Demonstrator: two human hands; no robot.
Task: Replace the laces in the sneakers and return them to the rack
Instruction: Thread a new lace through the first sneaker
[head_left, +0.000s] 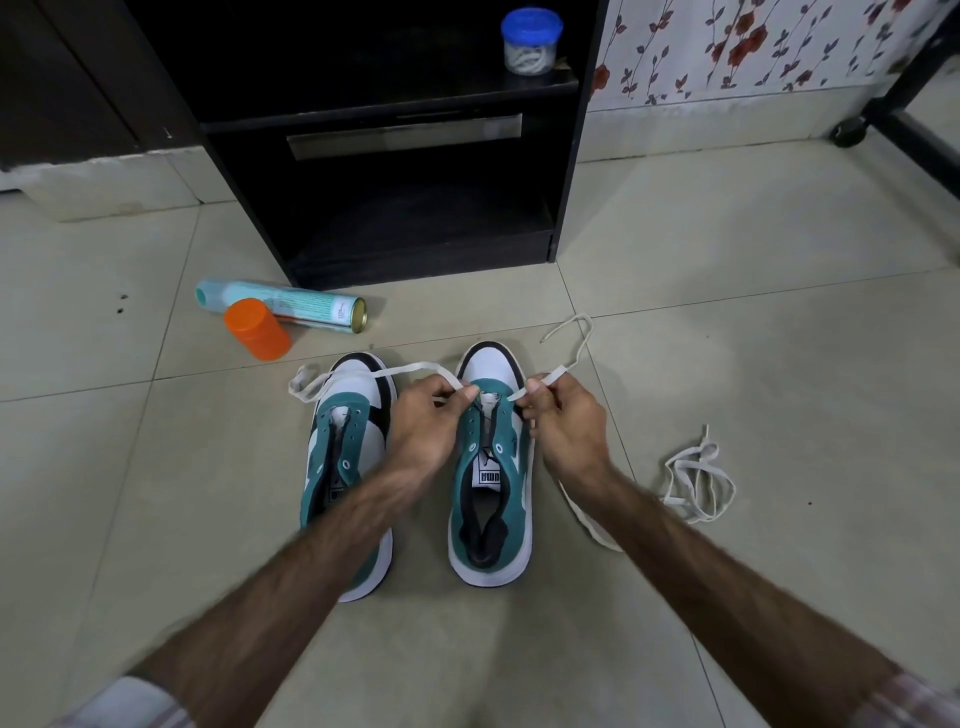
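Two ends of one flat white lace (415, 370) are being drawn up from the front eyelets of the right-hand sneaker (491, 467), which stands on the tiled floor (779, 312) beside its unlaced mate (348, 467). Such a lace is judged light, limp and fairly grippy; it is best taken near the stiff tip for threading. One strand is pinched by the curled fingers of the left hand (431, 421), the other by those of the right hand (563, 421). A second lace (696, 480) lies bunched well to the right. Beyond, a black rack (395, 119), a spray can (291, 306) and an orange-capped jar (258, 328) are seen.
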